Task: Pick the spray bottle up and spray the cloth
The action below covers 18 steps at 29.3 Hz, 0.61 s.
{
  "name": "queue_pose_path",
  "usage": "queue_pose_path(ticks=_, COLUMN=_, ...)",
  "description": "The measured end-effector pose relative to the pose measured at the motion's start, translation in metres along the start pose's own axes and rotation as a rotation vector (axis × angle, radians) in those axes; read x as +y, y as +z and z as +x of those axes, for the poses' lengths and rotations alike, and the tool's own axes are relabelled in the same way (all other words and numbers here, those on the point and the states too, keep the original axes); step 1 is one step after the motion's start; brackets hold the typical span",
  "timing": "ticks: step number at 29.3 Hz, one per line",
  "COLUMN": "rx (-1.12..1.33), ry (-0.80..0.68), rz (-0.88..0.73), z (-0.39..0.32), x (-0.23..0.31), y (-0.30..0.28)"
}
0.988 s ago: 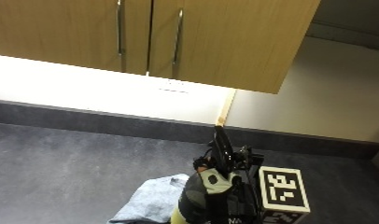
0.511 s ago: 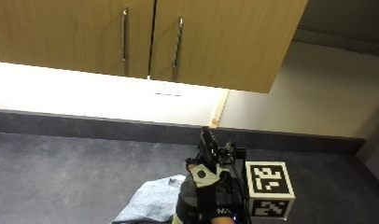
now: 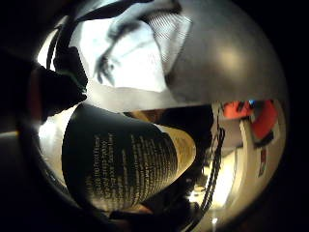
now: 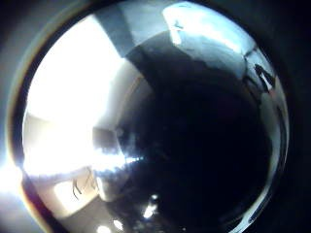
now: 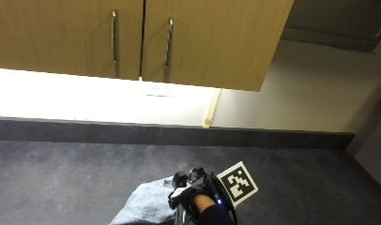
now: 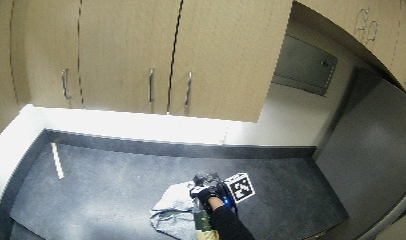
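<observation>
Over the dark counter (image 5: 65,173), the gloved right hand (image 5: 200,201) has its fingers curled round the spray bottle (image 3: 125,164); bottle upright just beside the pale blue cloth (image 5: 143,206), near the counter's front edge.

The right hand (image 5: 194,200) wears a black glove whose fabric covers the fingers and the back of the hand, with black straps running across it. Small dark fittings sit on top of the glove near the knuckles, and a tiny blue light glows at its wrist side. Behind the glove the forearm is covered by a dark sleeve (image 6: 228,226). In the little finger side palm view, a black strap loop and a dark gloved fingertip (image 3: 55,92) show at the edge.
</observation>
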<state>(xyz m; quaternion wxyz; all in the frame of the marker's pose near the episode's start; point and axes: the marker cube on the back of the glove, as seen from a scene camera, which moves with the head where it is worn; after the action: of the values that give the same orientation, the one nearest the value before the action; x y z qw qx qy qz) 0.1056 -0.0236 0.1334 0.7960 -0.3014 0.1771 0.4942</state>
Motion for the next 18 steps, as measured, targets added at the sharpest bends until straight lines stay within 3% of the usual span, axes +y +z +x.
queue_pose_path(ticks=3, rx=0.109, ry=0.141, rz=-0.025, z=0.019, x=-0.013, y=0.009)
queue_pose_path(ticks=7, rx=0.155, ry=0.224, rz=-0.053, z=0.029, x=-0.021, y=0.011)
queue_pose_path(ticks=18, rx=0.125, ry=0.179, rz=-0.067, z=0.033, x=-0.021, y=0.015)
